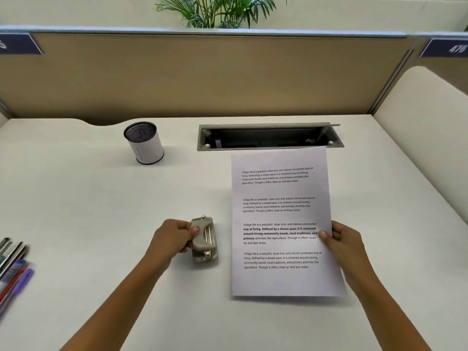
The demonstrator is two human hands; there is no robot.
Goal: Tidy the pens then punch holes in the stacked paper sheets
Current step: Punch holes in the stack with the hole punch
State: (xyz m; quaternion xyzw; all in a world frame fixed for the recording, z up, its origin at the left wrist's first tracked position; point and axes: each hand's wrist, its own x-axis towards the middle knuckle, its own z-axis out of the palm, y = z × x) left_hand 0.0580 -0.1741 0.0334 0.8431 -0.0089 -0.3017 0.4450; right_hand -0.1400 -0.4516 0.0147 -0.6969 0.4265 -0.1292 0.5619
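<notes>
White desk (88, 198) under us, tan partition behind, and both hands are busy. Our left hand (172, 239) is curled round the punch (206, 240) at near centre, thumb on its top and fingers wrapped round its left side. It's metal, so we'd judge it dense and rigid. A firm grip across the body like this looks sound.

Our right hand (342, 239) pinches the paper (281, 216) at its right edge, thumb on top and fingers beneath. The sheets sit just right of the punch, with the far edge reaching the cable slot (268, 138). Paper is light and floppy, and a stack held by one edge will likely fan or slide. We'd want it squared up, then fed flat into the punch.

At the near left edge the pens (14, 264) lie loose on the desk, well apart from the cup (145, 144) at the far left. We see no pens in it.
</notes>
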